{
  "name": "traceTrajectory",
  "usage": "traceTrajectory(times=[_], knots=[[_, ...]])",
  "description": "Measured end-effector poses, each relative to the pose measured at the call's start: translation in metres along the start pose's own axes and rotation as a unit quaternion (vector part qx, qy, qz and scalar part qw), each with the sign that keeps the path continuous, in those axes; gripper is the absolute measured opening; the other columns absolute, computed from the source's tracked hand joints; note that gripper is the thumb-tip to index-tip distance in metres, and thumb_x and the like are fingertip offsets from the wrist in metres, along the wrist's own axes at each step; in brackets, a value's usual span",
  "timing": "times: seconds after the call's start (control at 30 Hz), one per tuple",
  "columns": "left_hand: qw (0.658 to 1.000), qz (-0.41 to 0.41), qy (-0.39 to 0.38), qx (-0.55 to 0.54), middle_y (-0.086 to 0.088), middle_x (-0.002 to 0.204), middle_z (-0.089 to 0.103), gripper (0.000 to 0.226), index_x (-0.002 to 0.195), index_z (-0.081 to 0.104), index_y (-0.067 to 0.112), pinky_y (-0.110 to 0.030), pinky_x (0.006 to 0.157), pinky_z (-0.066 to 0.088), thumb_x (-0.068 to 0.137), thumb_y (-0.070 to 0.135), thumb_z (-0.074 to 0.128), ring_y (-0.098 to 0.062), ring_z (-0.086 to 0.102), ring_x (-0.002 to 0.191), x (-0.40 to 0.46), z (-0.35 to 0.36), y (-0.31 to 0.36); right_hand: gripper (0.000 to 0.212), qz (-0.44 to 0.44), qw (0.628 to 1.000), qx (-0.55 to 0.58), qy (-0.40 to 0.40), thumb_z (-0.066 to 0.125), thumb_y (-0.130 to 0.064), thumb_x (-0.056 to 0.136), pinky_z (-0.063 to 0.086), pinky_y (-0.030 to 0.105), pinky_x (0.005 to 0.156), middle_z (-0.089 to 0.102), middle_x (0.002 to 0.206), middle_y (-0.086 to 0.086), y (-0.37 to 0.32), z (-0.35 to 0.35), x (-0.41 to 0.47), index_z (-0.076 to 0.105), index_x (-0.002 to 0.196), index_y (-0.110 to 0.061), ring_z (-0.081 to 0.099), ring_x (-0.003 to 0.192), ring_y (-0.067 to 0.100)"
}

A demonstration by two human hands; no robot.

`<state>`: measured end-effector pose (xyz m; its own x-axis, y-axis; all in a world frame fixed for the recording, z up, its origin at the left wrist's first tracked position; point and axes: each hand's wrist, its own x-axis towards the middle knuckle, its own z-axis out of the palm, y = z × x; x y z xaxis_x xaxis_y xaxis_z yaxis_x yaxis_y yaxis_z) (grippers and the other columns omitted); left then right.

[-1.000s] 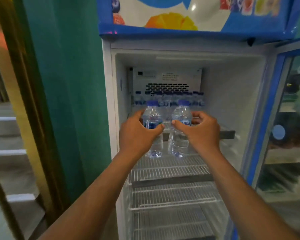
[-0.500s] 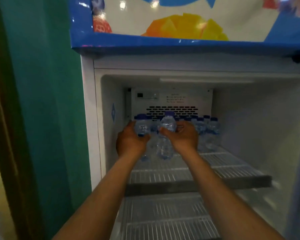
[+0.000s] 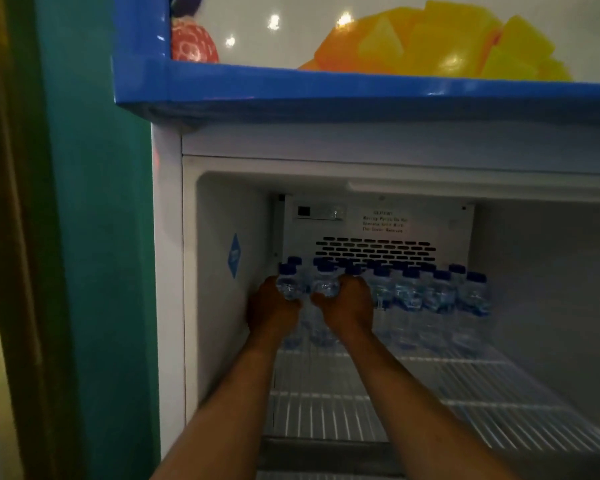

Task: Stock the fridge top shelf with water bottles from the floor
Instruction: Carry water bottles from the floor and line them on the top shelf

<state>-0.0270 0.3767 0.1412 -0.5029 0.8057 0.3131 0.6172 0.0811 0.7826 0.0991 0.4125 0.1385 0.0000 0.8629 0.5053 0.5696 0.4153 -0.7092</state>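
The white display fridge (image 3: pixel 168 271) with its blue-bordered top panel (image 3: pixel 361 95), printed with yellow fruit chunks and a red berry, fills the view, a teal wall (image 3: pixel 94 237) at its nine o'clock. Its white wire top shelf (image 3: pixel 465 410) carries a row of clear plastic water bottles with blue caps and blue labels (image 3: pixel 440 296) along the back, from twelve to two o'clock of the hands; their label print is too blurred to read. On the rear panel above the dark vent slots (image 3: pixel 374 249) a notice (image 3: pixel 383 221) seems to begin "CAUTION", the rest unclear. A blue diamond sticker (image 3: pixel 235 255) sits on the left inner wall. The left hand (image 3: pixel 272 311) curls its fingers round one clear bottle (image 3: pixel 287 284) at the back-left corner; the right hand (image 3: pixel 347 306) grips a second bottle (image 3: pixel 324 284) just beside it, both upright with bases at the shelf.
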Motion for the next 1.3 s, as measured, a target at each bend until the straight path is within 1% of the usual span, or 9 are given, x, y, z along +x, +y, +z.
traceTrajectory(times=[0.07,0.2,0.3,0.53,0.73,0.87,0.97,1.1,1.3], knots=[[1.0,-0.001,-0.004,0.002,-0.002,0.105,0.069,0.003,0.091,0.062,0.024,-0.022,0.06,0.043,0.093,0.026,0.06,-0.01,0.053,0.068,0.004,0.003,-0.001,0.056,-0.009,0.999,-0.031,-0.005,0.079,-0.04,0.08,0.056,0.035,0.085,0.06,0.123,0.012,-0.002,0.005,0.003,0.062,0.121,-0.007,0.062,0.106,0.026],[0.999,0.008,-0.013,-0.029,-0.002,0.119,0.065,0.034,0.124,0.058,0.021,-0.023,0.069,0.043,0.092,0.031,0.065,-0.019,0.062,0.095,0.011,0.008,-0.004,0.055,-0.014,0.996,-0.084,-0.006,0.072,-0.037,0.088,0.054,0.034,0.088,0.053,0.132,0.011,-0.004,0.014,0.003,0.055,0.132,-0.009,0.059,0.113,0.025],[0.998,0.012,-0.02,-0.056,-0.004,0.123,0.064,0.036,0.127,0.056,0.022,-0.025,0.075,0.047,0.093,0.03,0.064,-0.021,0.063,0.102,0.014,0.011,-0.006,0.053,-0.017,0.996,-0.093,0.005,0.07,-0.034,0.09,0.052,0.032,0.088,0.055,0.132,0.01,-0.002,0.02,0.001,0.053,0.133,-0.009,0.06,0.112,0.023],[0.998,0.024,-0.021,-0.052,-0.004,0.132,0.059,0.049,0.138,0.048,0.022,-0.023,0.083,0.045,0.093,0.031,0.065,-0.021,0.06,0.111,0.013,0.017,-0.01,0.054,-0.047,0.974,-0.214,0.061,0.071,-0.048,0.086,0.052,0.035,0.067,0.054,0.131,0.013,0.005,0.019,-0.007,0.061,0.122,-0.009,0.063,0.098,0.028],[0.999,0.029,-0.023,-0.04,-0.004,0.133,0.059,0.057,0.141,0.046,0.021,-0.023,0.086,0.044,0.089,0.024,0.069,-0.023,0.059,0.114,0.011,0.017,-0.015,0.08,-0.057,0.973,-0.222,0.0,0.066,-0.049,0.089,0.054,0.033,0.079,0.054,0.136,0.009,0.017,0.013,-0.006,0.03,0.152,-0.016,0.064,0.108,0.022],[0.995,-0.006,-0.096,0.021,-0.01,0.138,0.055,0.054,0.139,0.047,0.014,-0.031,0.097,0.049,0.09,0.023,0.068,-0.026,0.056,0.119,0.005,0.022,-0.029,0.092,-0.022,0.988,-0.153,-0.017,0.078,-0.035,0.081,0.054,0.03,0.067,0.064,0.117,0.009,0.018,0.01,-0.013,0.021,0.152,-0.02,0.066,0.09,0.021],[0.992,-0.038,-0.118,0.031,-0.009,0.149,0.043,0.082,0.152,0.03,0.013,-0.03,0.099,0.045,0.084,0.022,0.077,-0.026,0.048,0.13,0.0,0.022,-0.038,0.081,0.005,0.983,-0.179,-0.045,0.078,-0.028,0.082,0.047,0.027,0.063,0.066,0.112,0.009,0.016,0.01,-0.018,0.032,0.146,-0.014,0.067,0.09,0.021],[0.993,-0.041,-0.104,0.024,-0.013,0.145,0.047,0.076,0.148,0.036,0.009,-0.03,0.096,0.046,0.084,0.019,0.077,-0.027,0.051,0.127,0.001,0.025,-0.039,0.031,0.043,0.973,-0.204,-0.098,0.074,-0.026,0.087,0.046,0.025,0.066,0.066,0.111,0.009,0.018,0.011,-0.019,0.059,0.108,-0.009,0.066,0.095,0.02],[0.992,-0.041,-0.105,0.049,-0.012,0.145,0.048,0.076,0.148,0.036,0.01,-0.03,0.094,0.047,0.085,0.022,0.077,-0.028,0.051,0.127,0.007,0.028,-0.042,0.034,0.042,0.974,-0.194,-0.106,0.072,-0.029,0.089,0.047,0.026,0.071,0.064,0.115,0.009,0.019,0.013,-0.017,0.057,0.111,-0.009,0.065,0.101,0.021]])
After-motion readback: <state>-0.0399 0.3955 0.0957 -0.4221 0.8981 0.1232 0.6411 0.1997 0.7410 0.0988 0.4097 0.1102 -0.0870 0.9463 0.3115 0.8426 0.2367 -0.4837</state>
